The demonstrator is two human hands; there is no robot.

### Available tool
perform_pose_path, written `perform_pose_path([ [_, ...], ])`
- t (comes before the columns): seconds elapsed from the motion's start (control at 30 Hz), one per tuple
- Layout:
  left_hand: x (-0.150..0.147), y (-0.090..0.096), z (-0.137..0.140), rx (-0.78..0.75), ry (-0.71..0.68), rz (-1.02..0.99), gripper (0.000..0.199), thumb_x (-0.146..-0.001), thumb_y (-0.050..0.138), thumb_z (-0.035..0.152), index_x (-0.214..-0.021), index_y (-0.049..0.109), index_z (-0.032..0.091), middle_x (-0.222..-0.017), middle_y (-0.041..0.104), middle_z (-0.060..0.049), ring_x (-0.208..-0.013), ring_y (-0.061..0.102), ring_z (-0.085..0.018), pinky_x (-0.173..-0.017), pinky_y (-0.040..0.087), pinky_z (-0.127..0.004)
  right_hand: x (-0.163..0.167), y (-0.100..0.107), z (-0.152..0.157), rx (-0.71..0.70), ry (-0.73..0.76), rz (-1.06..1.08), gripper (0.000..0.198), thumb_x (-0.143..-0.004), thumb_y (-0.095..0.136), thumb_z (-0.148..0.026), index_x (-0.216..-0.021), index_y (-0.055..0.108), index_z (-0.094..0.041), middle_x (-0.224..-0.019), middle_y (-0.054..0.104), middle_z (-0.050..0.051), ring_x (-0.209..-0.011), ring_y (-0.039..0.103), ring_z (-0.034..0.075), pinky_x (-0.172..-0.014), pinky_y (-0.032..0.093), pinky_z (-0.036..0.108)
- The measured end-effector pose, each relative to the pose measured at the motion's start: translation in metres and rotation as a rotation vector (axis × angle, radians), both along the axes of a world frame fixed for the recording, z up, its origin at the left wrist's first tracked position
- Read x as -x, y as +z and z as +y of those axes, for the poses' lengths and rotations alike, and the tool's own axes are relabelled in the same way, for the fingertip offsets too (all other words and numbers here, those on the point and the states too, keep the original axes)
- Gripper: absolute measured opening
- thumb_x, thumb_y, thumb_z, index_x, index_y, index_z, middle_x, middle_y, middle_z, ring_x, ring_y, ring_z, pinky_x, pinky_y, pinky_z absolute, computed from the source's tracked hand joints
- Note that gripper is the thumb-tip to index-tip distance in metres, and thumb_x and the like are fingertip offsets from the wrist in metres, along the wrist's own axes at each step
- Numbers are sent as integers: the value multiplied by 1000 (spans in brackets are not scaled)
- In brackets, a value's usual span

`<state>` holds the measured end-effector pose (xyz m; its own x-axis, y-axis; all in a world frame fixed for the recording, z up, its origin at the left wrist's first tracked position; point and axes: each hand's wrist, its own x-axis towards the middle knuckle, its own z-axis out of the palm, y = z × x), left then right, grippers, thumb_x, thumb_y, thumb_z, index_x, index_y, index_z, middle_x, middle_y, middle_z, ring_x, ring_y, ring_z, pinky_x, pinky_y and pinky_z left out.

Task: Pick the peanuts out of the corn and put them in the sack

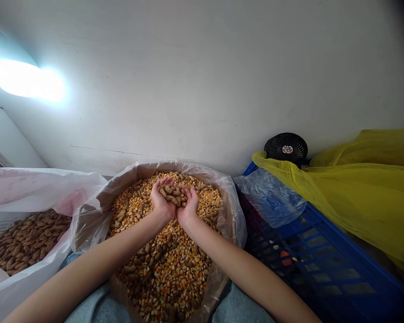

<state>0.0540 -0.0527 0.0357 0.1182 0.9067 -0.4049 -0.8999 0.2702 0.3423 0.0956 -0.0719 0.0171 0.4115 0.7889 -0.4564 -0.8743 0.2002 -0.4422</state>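
My left hand (164,200) and my right hand (187,206) are cupped side by side, palms up. Together they hold a heap of unshelled peanuts (173,194). Both hands are over a large bag lined with clear plastic (234,211). Inside that bag lie loose yellow corn kernels (178,255) with more unshelled peanuts mixed among them. My forearms hide part of this mix.
To the left, a white plastic bag (84,184) holds brown nuts (30,240). A blue crate (323,237) stands at right, with clear plastic (272,197) and yellow mesh (363,193) over it. Behind the crate is a black fan (278,148). A wall (188,89) rises behind the bag.
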Motion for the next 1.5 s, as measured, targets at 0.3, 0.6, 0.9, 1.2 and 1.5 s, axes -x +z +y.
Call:
perform_pose_path([
  [0.3,4,1,8,-51,-18,-49,10,-69,40,20,-66,48,15,-52,48,0,-49,50,-9,-54,44,-22,-1,-4,-1,-8,130,128,22,-78,37,-28,-77,56,-16,-68,64,4,-66,60,13,-60,49,25],
  [0.6,15,8,13,-34,-32,-50,9,-65,41,16,-67,49,14,-52,48,1,-45,48,-7,-46,40,-18,-5,-8,-3,103,366,48,18,-79,38,-23,-72,53,-15,-59,59,2,-54,56,12,-51,48,25],
  [0.9,48,15,24,-143,-12,82,9,-72,40,20,-65,45,16,-48,43,4,-41,44,-6,-41,36,-17,-8,-11,-8,173,807,110,9,-77,46,-19,-72,51,-14,-55,52,1,-45,47,6,-32,30,9],
  [1.2,252,25,46,-502,-99,1534,37,-67,50,50,-54,45,17,-45,43,3,-40,42,-9,-41,33,-21,-3,-13,-12,169,890,49,6,-78,47,-20,-75,50,-16,-61,51,1,-46,46,6,-30,29,9],
  [1.5,283,13,22,-802,-135,2171,38,-81,34,41,-99,55,17,-106,54,-8,-99,48,-20,-86,37,-34,0,-7,-14,222,818,-133,5,-77,49,-18,-72,49,-15,-58,49,0,-43,44,5,-27,26,9],
])
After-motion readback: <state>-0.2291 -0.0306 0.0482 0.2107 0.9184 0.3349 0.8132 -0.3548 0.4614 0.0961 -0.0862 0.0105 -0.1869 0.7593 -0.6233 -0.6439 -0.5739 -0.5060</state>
